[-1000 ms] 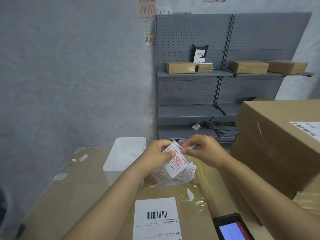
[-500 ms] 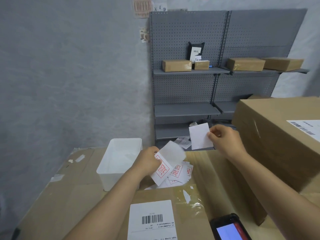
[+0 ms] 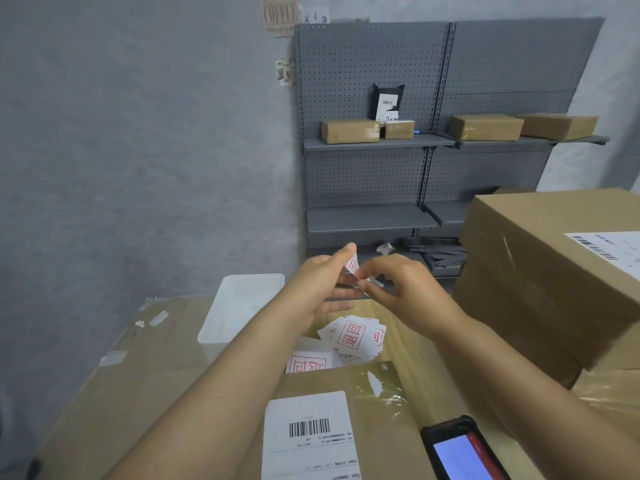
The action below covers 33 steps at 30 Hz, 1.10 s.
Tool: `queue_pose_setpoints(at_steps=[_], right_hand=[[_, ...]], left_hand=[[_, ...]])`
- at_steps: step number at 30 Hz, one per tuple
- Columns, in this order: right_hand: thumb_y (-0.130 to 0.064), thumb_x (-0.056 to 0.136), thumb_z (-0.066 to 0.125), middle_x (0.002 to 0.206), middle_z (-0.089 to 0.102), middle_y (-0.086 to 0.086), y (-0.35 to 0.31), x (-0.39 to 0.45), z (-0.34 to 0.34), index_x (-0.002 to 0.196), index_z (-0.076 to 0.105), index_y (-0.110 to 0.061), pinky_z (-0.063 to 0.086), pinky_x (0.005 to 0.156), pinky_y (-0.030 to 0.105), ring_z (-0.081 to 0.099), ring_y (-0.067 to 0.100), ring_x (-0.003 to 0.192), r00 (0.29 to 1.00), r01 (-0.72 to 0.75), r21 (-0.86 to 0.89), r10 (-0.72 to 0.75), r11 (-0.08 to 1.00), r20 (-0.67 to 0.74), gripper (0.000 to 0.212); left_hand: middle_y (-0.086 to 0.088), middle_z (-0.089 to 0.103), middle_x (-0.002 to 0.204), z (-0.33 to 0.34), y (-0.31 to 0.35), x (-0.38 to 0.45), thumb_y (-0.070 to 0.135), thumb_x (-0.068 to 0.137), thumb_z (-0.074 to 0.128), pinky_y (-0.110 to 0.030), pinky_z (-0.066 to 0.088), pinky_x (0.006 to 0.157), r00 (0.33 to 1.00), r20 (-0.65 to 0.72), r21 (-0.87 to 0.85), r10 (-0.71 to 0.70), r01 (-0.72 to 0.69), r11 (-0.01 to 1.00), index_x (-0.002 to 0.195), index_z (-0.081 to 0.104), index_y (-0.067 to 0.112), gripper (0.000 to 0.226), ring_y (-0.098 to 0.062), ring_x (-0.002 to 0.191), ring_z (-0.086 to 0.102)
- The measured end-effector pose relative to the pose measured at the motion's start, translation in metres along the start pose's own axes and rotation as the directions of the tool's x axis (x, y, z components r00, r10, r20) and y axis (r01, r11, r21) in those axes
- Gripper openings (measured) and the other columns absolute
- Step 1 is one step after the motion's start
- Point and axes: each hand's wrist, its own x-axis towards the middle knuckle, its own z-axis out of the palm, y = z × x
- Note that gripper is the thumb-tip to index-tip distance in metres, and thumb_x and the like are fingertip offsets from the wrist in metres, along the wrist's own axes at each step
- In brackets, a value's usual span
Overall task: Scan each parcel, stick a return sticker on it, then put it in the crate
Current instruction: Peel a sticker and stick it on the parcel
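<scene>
Hands meet in mid-air above the table (image 3: 104,403), over the sticker pile (image 3: 356,336). Left hand (image 3: 318,289) pinches a sticker (image 3: 352,264) between thumb and forefinger, other fingers spread loosely below. Right hand (image 3: 401,289) pinches the same sticker's lower edge with thumb and fingertip; a thin strip sticks out toward the right from that pinch, could be backing, cannot tell. Sticker is seen nearly edge-on, red print facing left hand, long axis running up-left to down-right.

Parcel (image 3: 346,410) lies flat at near edge of table, under the forearms, long axis hard to judge since its near end is cut off. Its label (image 3: 308,434) faces up, barcode lines upright toward the camera, label's long side running away from the viewer. Clear tape wrinkles beside the label on the right.

Pile of loose stickers lies just beyond the parcel, red square prints up, tilted at mixed angles; one more sticker (image 3: 306,362) touches the parcel's far edge. White tray (image 3: 242,306) sits left of the pile. Scanner (image 3: 460,452) lies at bottom right, screen lit, long axis pointing away and slightly left. Big box (image 3: 540,271) stands on the right. Shelf (image 3: 377,143) behind holds small boxes.
</scene>
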Motion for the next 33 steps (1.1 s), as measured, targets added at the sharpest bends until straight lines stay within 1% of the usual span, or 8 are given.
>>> queue_pose_setpoints(at_steps=[4,8,11,15,18,21,27,33], right_hand=[[-0.058,0.08,0.058,0.113,0.06,-0.015,-0.007,-0.003,0.003,0.116,0.065,-0.026,0.035,0.083,0.008,0.047,0.005,0.106,0.996,-0.073,0.045,0.07,0.996,0.057,0.048],[-0.047,0.088,0.059,0.119,0.057,-0.011,-0.01,-0.006,0.006,0.123,0.058,-0.02,0.045,0.092,0.028,0.054,0.01,0.11,0.91,-0.401,0.25,0.415,0.882,-0.006,0.044],[-0.039,0.088,0.062,0.098,0.071,-0.004,-0.013,-0.011,0.007,0.096,0.064,-0.017,0.05,0.079,0.032,0.065,0.02,0.091,0.866,-0.494,0.407,0.478,0.768,0.148,0.023],[-0.034,0.089,0.064,0.092,0.072,0.007,-0.028,-0.017,0.007,0.079,0.064,-0.013,0.043,0.07,0.035,0.056,0.022,0.078,0.863,-0.493,0.512,0.468,0.703,0.189,0.023],[-0.036,0.09,0.061,0.087,0.073,0.002,-0.036,-0.023,0.01,0.077,0.062,-0.014,0.04,0.067,0.035,0.057,0.023,0.073,0.849,-0.525,0.438,0.481,0.73,0.217,0.025],[-0.031,0.093,0.056,0.084,0.074,-0.005,-0.037,-0.034,0.01,0.078,0.06,-0.012,0.041,0.064,0.029,0.068,0.02,0.079,0.807,-0.591,0.396,0.529,0.703,0.264,0.025],[-0.031,0.095,0.053,0.08,0.072,-0.006,-0.035,-0.064,0.009,0.08,0.062,-0.011,0.04,0.062,0.025,0.057,0.011,0.068,0.731,-0.681,0.274,0.612,0.679,0.302,0.027],[-0.034,0.093,0.056,0.082,0.068,0.001,-0.031,-0.083,0.019,0.084,0.059,-0.012,0.033,0.055,0.024,0.052,0.012,0.066,0.669,-0.723,0.068,0.673,0.688,0.315,0.024]], left_hand=[[-0.006,0.073,0.101,-0.01,-0.007,-0.007,0.025,0.089,0.063,-0.031,0.06,0.071,0.994,-0.103,0.021,0.032,-0.03,0.999,0.111,0.06,0.013,0.025,-0.016,0.079,0.074],[-0.004,0.073,0.1,-0.023,-0.013,-0.019,0.017,0.09,0.063,-0.03,0.06,0.072,0.995,-0.093,0.028,0.039,-0.037,0.999,0.105,0.062,0.014,0.015,-0.017,0.088,0.072],[-0.002,0.075,0.096,-0.03,-0.014,-0.03,0.017,0.09,0.064,-0.032,0.06,0.075,0.998,-0.062,0.049,0.03,-0.027,0.998,0.106,0.063,0.014,0.017,-0.016,0.087,0.073],[-0.002,0.075,0.095,-0.04,-0.018,-0.045,0.018,0.091,0.063,-0.028,0.06,0.07,0.998,-0.061,0.087,0.025,-0.02,0.996,0.107,0.063,0.014,0.017,-0.013,0.081,0.073],[-0.003,0.074,0.096,-0.043,-0.022,-0.055,0.021,0.092,0.061,-0.02,0.055,0.058,0.996,-0.085,0.158,0.031,-0.017,0.987,0.104,0.064,0.01,0.016,-0.008,0.074,0.071],[-0.002,0.073,0.094,-0.042,-0.031,-0.059,0.023,0.09,0.063,-0.022,0.053,0.065,0.992,-0.108,0.298,0.065,-0.03,0.954,0.094,0.066,0.01,0.014,-0.01,0.078,0.066],[-0.002,0.07,0.098,-0.026,-0.054,-0.06,0.013,0.086,0.069,-0.029,0.056,0.067,0.997,-0.073,0.422,0.019,0.014,0.907,0.09,0.069,0.015,0.004,-0.015,0.08,0.063],[-0.009,0.066,0.11,-0.015,-0.067,-0.056,0.011,0.077,0.071,-0.024,0.047,0.057,0.998,-0.057,0.495,-0.004,0.032,0.868,0.119,0.053,0.021,0.047,-0.016,0.074,0.061]])
